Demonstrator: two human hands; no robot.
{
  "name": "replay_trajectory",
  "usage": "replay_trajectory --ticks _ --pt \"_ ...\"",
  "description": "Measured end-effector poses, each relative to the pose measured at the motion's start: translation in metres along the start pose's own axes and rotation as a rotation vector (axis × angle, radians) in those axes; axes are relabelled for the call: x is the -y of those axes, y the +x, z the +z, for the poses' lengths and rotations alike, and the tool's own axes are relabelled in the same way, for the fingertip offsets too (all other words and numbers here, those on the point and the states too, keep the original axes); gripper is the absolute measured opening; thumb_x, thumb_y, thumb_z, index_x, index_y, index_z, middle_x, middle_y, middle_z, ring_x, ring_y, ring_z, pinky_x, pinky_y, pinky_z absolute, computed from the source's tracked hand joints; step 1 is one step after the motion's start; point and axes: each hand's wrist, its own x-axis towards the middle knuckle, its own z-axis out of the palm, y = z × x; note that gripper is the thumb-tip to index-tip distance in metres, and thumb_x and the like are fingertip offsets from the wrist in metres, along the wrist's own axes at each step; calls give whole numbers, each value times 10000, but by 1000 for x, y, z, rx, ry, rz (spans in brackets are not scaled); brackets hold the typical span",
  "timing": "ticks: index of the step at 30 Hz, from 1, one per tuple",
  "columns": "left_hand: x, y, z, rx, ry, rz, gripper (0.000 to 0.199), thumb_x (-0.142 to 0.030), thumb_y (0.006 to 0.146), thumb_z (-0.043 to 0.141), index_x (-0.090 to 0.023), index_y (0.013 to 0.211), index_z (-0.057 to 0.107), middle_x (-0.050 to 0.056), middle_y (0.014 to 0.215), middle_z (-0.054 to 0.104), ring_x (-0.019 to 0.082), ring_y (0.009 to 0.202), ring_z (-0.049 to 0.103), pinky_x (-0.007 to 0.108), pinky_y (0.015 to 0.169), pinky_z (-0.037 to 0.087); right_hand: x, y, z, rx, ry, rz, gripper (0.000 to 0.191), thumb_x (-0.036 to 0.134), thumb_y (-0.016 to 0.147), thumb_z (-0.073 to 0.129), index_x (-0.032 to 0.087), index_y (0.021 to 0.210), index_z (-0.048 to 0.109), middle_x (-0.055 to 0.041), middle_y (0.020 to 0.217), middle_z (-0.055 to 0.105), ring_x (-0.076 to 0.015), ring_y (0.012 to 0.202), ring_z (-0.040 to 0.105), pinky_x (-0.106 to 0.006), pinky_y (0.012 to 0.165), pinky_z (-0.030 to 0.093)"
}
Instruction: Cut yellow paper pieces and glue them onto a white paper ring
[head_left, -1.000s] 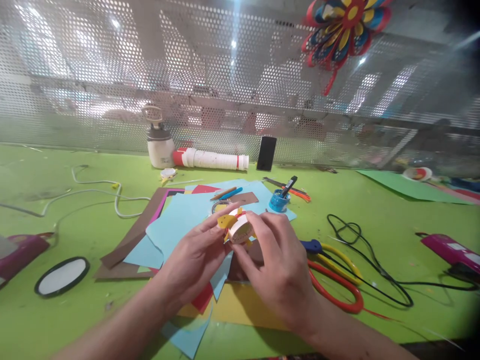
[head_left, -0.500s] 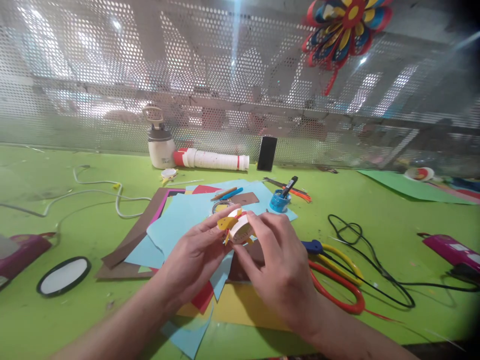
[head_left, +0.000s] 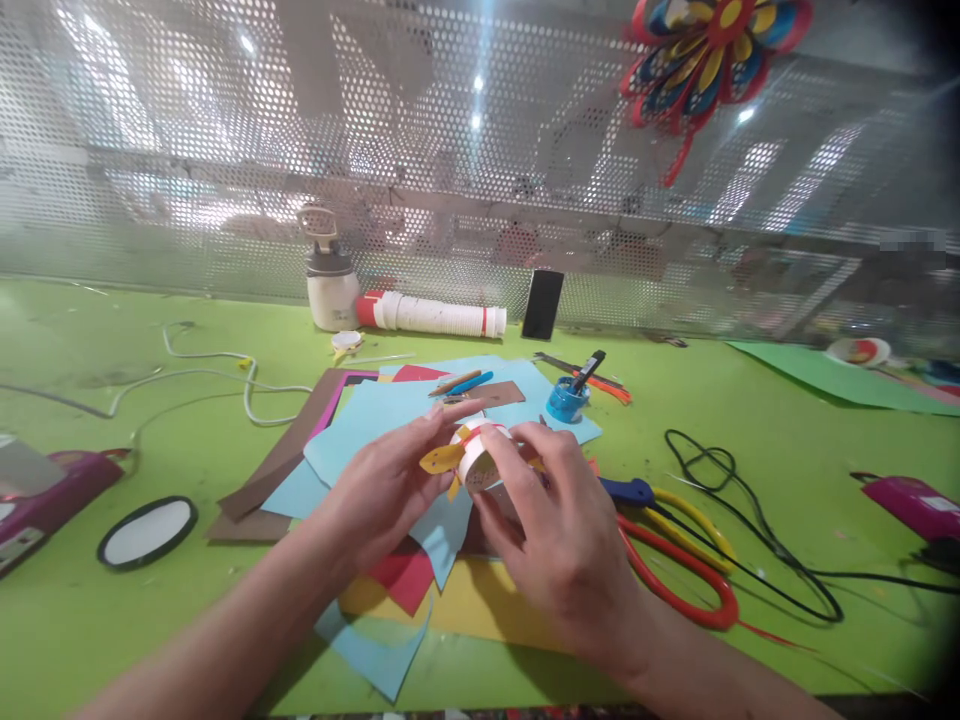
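A small white paper cup piece (head_left: pixel 478 462) with yellow paper parts and a red strip is held up over the coloured paper. Its largest yellow part (head_left: pixel 441 458) sticks out to the left, marked with small dark dots. My right hand (head_left: pixel 562 500) pinches the cup piece from the right, thumb below and fingers above. My left hand (head_left: pixel 390 470) is beside it on the left, fingers stretched out behind the piece and apart. Under both hands lie light blue sheets (head_left: pixel 375 425), a red sheet (head_left: pixel 409 578) and a yellow sheet (head_left: pixel 487 605).
Scissors (head_left: pixel 679 590) with red and yellow handles lie at the right near a black cable (head_left: pixel 757 520). A blue jar (head_left: pixel 568 400) stands behind. Further back are a sprayer (head_left: pixel 334 295), stacked cups (head_left: pixel 439 315) and a phone (head_left: pixel 542 305). A black-rimmed oval (head_left: pixel 148 533) lies left.
The view has shifted slightly to the left. The cup piece has turned, so its yellow part now points further left, and my left fingers have opened away from it.
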Motion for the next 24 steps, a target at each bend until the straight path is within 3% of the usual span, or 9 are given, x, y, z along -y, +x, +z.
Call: replay_trajectory --ticks 4,7,10,16,24 --pt "-3 -1 1 -33 69 -57 350 -369 869 588 -182 1145 693 91 1203 666 242 1074 589 289 855 452 3 -2 1 21 -4 -43 434 91 831 650 72 1254 552 -212 1126 572 -297 955 573 -480 758 532" --pt "-7 -1 3 -5 66 -71 253 -267 848 620 -171 1049 739 76 1020 724 191 914 629 253 773 455 2 -5 2 62 0 -65 484 61 824 644 95 1293 529 -201 1159 554 -311 996 558 -502 793 511" --pt "-9 -1 3 25 56 -64 221 -237 851 617 -164 1010 752 75 981 731 175 853 638 259 769 453 0 -6 2 68 21 -84 501 45 822 636 107 1306 521 -193 1184 537 -310 1002 550 -507 811 493" --pt "-8 -2 -3 68 102 -55 385 -321 868 605 -201 1231 638 94 1099 701 215 944 637 318 827 442 -1 -7 3 26 20 -75 507 38 814 641 124 1298 517 -169 1186 563 -303 988 532 -526 831 462" --pt "-7 -2 2 61 53 -15 323 -277 888 570 -165 1176 666 114 1191 668 264 1071 608 373 933 412 -2 -6 4 12 34 -69 488 20 803 639 84 1272 519 -175 1181 571 -294 1011 515 -519 857 462"
